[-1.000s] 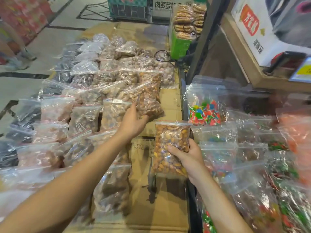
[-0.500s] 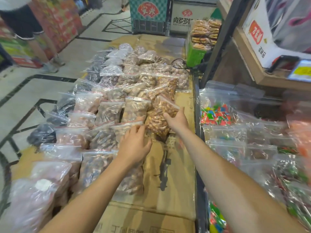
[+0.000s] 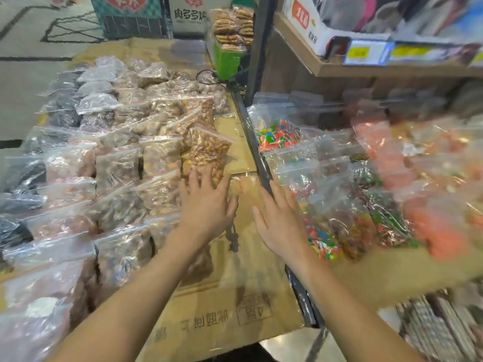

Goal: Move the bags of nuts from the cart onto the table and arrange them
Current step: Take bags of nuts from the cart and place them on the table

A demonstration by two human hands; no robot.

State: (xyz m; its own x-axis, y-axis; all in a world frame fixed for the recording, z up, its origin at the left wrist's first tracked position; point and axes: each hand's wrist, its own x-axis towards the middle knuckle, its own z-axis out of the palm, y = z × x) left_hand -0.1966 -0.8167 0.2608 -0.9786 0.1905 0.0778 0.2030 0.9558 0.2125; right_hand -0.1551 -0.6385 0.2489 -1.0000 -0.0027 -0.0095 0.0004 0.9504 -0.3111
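Observation:
Several clear zip bags of nuts lie in overlapping rows on the cardboard-covered table (image 3: 235,296). The nearest one in the right row is a bag of orange-brown nuts (image 3: 209,150). My left hand (image 3: 207,205) rests flat with straight fingers on that bag's lower end. My right hand (image 3: 281,218) hovers open and empty over the table's right edge, next to the dark rail (image 3: 257,158). Beyond the rail, clear bags of coloured sweets (image 3: 277,134) and nuts lie piled on the right.
A wooden shelf (image 3: 339,67) with boxes and price tags stands above the right pile. A green crate (image 3: 226,60) with stacked snack packs sits at the table's far end. Bare cardboard shows at the near right of the table.
My right hand let go of the orange-brown nut bag in the right row and drew back towards the rail. My left hand moved right onto that bag.

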